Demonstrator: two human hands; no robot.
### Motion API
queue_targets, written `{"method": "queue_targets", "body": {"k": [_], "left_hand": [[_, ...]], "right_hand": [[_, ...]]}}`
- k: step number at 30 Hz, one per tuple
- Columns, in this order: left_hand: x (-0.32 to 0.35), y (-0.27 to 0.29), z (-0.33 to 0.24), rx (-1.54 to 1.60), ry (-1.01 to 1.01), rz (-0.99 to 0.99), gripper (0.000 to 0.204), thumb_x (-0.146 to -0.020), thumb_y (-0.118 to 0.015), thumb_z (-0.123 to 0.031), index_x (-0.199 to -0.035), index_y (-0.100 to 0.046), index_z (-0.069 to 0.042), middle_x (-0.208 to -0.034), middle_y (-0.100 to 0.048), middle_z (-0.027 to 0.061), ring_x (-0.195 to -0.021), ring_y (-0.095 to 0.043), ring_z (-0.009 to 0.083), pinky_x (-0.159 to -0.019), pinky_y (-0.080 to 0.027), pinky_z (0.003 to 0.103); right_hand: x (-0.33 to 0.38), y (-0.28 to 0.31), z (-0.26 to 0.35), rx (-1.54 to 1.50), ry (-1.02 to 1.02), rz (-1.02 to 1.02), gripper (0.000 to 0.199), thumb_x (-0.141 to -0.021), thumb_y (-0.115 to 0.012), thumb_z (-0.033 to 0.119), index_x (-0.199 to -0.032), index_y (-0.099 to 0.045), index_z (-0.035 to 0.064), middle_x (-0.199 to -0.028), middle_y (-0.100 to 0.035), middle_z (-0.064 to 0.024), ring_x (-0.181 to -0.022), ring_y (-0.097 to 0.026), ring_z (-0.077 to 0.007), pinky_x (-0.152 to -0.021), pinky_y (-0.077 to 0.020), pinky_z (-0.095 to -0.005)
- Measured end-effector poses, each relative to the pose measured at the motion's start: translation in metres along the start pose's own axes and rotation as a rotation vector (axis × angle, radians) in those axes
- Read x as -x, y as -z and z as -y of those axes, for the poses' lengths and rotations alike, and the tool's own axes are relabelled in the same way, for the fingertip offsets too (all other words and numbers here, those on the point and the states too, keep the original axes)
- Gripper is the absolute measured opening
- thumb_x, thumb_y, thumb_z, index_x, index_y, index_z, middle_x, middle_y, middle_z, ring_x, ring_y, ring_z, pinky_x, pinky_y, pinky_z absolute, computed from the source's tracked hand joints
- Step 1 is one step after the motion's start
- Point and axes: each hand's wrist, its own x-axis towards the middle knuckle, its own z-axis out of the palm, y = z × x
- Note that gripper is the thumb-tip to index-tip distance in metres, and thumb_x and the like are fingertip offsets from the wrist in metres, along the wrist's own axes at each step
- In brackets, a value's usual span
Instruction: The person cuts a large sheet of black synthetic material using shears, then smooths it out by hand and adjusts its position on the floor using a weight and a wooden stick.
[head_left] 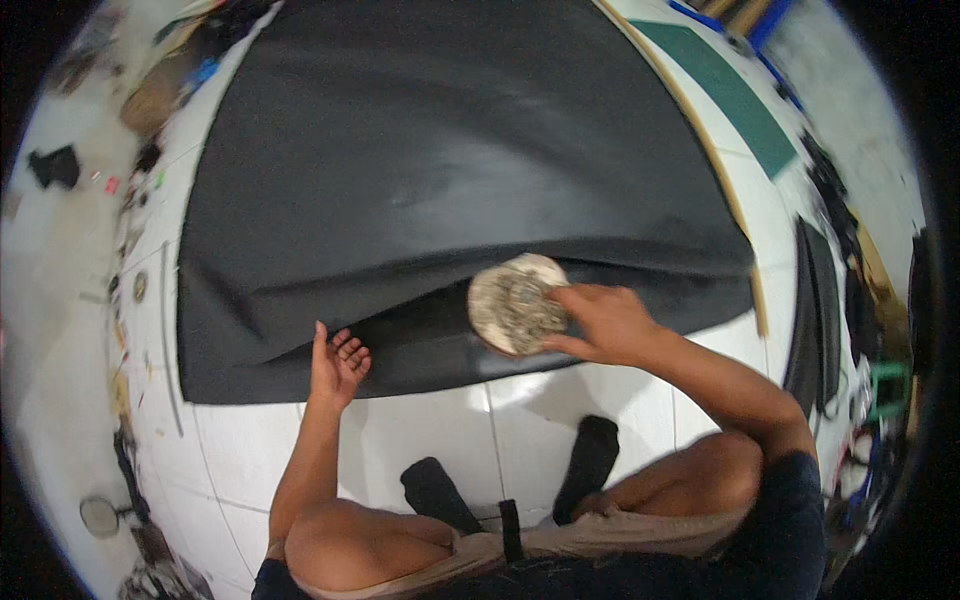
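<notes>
Round disc [512, 305], pale and mottled, sits gripped at its edge by our right hand [605, 322], over black sheet [440, 170]. Our left hand [338, 365], fingers loosely curled, rests on that sheet's near edge, well apart.

From my remote feed: a white tiled floor [520, 420] with dark grout lines fills the room, lit evenly and glossy enough to throw soft reflections. A green mat [735, 95] lies at upper right beside a long wooden strip [700, 150]. Clutter and small scraps [130, 250] line the left edge, a round mirror-like object [99, 516] sits at lower left, and tangled cables [870, 440] crowd the right.
</notes>
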Motion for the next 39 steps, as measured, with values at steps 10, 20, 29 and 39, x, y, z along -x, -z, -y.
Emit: {"method": "queue_targets", "body": {"k": [10, 20, 29, 39], "left_hand": [[-0.009, -0.030, 0.005, -0.266, -0.115, -0.024, 0.050, -0.089, -0.063, -0.054, -0.102, -0.054, -0.006, -0.085, -0.058, 0.0030, -0.079, -0.059, 0.0183, -0.072, -0.050, 0.032], [-0.023, 0.007, 0.012, -0.236, -0.118, -0.117, 0.034, -0.093, -0.063, -0.036, -0.100, -0.055, -0.004, -0.079, -0.060, 0.0045, -0.071, -0.062, 0.0171, -0.066, -0.056, 0.031], [-0.035, 0.039, 0.028, -0.489, -0.069, -0.147, 0.031, -0.094, -0.060, -0.032, -0.097, -0.057, -0.002, -0.082, -0.063, 0.0088, -0.067, -0.062, 0.0167, -0.059, -0.054, 0.030], [-0.036, 0.050, 0.029, -0.581, -0.130, -0.137, 0.043, -0.093, -0.060, -0.045, -0.100, -0.054, -0.004, -0.081, -0.060, 0.0076, -0.063, -0.058, 0.0149, -0.057, -0.050, 0.028]], "right_hand": [[-0.038, -0.041, -0.007, -0.055, -0.026, -0.031, 0.049, -0.086, -0.062, 0.044, -0.115, -0.051, 0.0052, -0.078, -0.066, -0.0183, -0.072, -0.067, -0.0370, -0.062, -0.0525, -0.0482], [0.010, -0.027, 0.032, -0.098, 0.248, -0.060, 0.032, -0.084, -0.064, 0.032, -0.100, -0.053, 0.0061, -0.059, -0.060, -0.0145, -0.054, -0.062, -0.0334, -0.050, -0.0496, -0.0453], [0.046, -0.045, 0.055, -0.308, 0.078, 0.369, 0.060, -0.081, -0.066, 0.032, -0.125, -0.047, -0.0036, -0.071, -0.063, -0.0220, -0.072, -0.065, -0.0405, -0.063, -0.0522, -0.0473], [0.019, -0.039, -0.012, -0.823, -0.067, 0.776, 0.058, -0.082, -0.071, 0.051, -0.111, -0.059, 0.0023, -0.090, -0.067, -0.0133, -0.075, -0.067, -0.0242, -0.063, -0.0529, -0.0361]]}}
